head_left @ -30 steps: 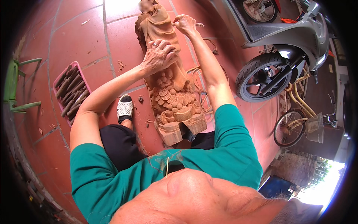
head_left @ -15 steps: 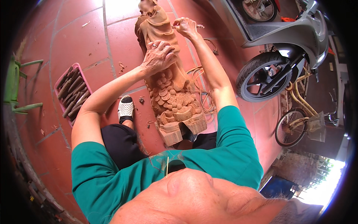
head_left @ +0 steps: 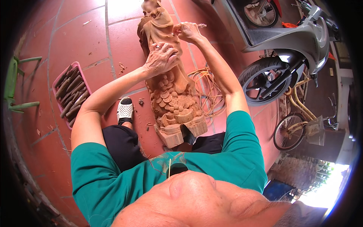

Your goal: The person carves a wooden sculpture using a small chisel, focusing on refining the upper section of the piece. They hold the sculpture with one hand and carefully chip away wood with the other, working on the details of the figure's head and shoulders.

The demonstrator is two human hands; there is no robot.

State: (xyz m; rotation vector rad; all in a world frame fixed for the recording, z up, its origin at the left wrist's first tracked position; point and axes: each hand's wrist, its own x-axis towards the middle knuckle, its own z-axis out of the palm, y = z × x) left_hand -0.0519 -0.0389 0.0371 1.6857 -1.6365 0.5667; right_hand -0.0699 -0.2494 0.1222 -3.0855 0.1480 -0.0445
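A reddish-brown carved wooden statue (head_left: pixel 176 104) lies lengthwise before me, its robed figure at the far end and a heap of coin-like discs near its blocky base. Across its middle rests my left hand (head_left: pixel 162 58), a ring on one finger, fingers bent over the wood. At the statue's right side, farther up, my right hand (head_left: pixel 188 32) is closed around a slim tool that looks like a carving chisel (head_left: pixel 202 25). Its handle sticks out to the right of the fist. The working end, by the statue's robe, is mostly hidden by my fingers.
A pink basket (head_left: pixel 89 87) of dark tool handles sits on the red tiles at left, near a green stool (head_left: pixel 13 85). Coiled cable (head_left: pixel 210 102) lies right of the statue. A grey motorbike (head_left: pixel 291 41) and a bicycle (head_left: pixel 290 130) stand at right. Wood shavings dot the floor.
My right hand has come slightly nearer along the statue's side, and its elbow has swung outward. The tool's handle now tilts a little upward. My left hand stays on the statue.
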